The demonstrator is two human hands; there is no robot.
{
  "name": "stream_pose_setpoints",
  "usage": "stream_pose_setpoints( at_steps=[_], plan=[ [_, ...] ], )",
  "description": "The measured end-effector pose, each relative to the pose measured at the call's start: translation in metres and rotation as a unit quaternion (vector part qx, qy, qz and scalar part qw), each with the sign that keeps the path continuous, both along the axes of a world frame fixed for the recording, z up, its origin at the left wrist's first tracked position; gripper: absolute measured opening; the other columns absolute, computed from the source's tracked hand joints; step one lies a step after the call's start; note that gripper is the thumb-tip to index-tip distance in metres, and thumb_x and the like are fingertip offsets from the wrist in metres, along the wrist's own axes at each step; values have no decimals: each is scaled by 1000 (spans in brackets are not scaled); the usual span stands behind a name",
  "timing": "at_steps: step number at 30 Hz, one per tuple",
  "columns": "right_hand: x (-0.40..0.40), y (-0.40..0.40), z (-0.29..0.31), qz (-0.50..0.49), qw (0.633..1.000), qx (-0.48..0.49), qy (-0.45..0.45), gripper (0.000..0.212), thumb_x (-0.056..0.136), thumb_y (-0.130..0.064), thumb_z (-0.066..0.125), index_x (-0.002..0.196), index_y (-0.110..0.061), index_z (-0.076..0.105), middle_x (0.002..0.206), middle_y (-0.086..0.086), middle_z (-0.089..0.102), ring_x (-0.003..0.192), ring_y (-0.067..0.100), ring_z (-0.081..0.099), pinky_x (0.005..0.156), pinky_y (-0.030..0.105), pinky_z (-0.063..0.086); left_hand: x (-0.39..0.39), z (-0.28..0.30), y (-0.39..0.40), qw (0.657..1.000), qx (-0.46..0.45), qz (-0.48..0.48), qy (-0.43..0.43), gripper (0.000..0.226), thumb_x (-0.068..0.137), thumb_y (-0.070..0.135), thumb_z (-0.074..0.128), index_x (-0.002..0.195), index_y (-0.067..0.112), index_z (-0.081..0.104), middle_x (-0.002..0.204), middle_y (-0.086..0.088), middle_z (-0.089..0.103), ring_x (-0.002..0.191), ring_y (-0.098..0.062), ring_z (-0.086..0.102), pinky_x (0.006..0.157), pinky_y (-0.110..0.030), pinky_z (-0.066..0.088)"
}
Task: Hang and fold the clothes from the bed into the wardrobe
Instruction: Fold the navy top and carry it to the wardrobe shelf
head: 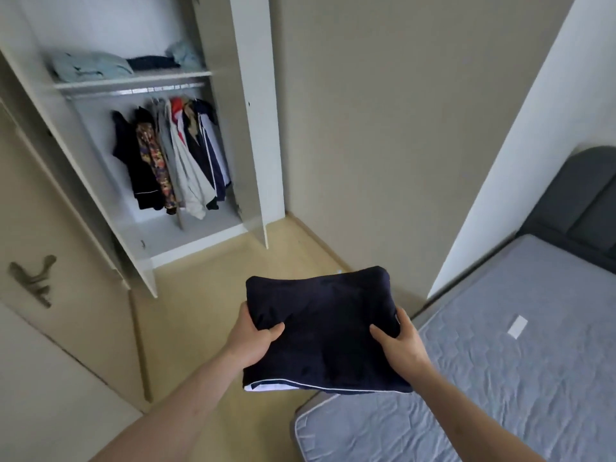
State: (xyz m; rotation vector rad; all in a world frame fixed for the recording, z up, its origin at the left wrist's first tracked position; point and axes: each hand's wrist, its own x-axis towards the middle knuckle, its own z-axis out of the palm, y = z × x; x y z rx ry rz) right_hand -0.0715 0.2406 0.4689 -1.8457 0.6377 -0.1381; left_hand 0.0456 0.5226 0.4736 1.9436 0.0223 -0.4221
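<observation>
Currently both hands are gripping a folded navy garment (pixel 321 331) in the lower centre of the frame, out over the floor (pixel 200 328) and just past the bed corner. Left hand (pixel 253 338) is clamping its left edge, thumb lying on top, fingers going underneath. Right hand (pixel 398 341) is doing the same on the right edge. White piping is showing along the garment's near edge. Bed (pixel 500 361), with a grey-blue quilted mattress, is sitting at lower right, a small white tag (pixel 517 326) lying on it. Wardrobe (pixel 248 95) is standing open at upper left; folded clothes (pixel 91 66) are lying on its top shelf, hanging clothes (pixel 173 155) are dangling from the rail below. A door handle (pixel 33 278) is showing at the left edge.
</observation>
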Motion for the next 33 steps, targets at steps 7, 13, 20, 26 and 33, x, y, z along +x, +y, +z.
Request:
stream_pose_setpoints(
  at_steps=[7,13,20,26,33],
  plan=[
    [159,23,39,72,997,10,-40,44,87,-31,71,125,-47,55,109,-23,70,105,6,66,92,34,51,124,42,38,998,-6,55,-36,69,81,31,83,132,31,37,117,19,60,104,-8,61,92,-32,49],
    [299,53,68,134,989,27,-55,36,78,-42,68,97,-68,53,101,-25,71,99,6,68,89,36,53,218,82,78,991,-4,119,-70,71,83,33,82,137,31,36,121,17,59,110,-14,59,96,-33,46],
    [440,106,116,200,975,24,-98,36,71,-49,68,99,-68,54,98,-33,70,96,4,70,84,34,55,323,133,136,980,-10,168,-106,74,84,29,82,142,25,36,119,13,59,105,-10,59,92,-29,48],
    [555,150,146,208,970,21,-124,46,85,-29,72,129,-35,57,111,-15,71,102,11,69,97,41,56,435,161,180,979,-26,160,-127,83,83,27,83,149,25,33,127,8,58,115,-18,57,102,-35,46],
    [693,213,193,196,969,8,-152,44,88,-24,70,130,-30,57,113,-12,70,103,14,68,97,42,55,586,203,244,979,-53,141,-140,90,82,25,84,154,23,30,143,-1,55,129,-26,55,115,-49,42]
  ],
)
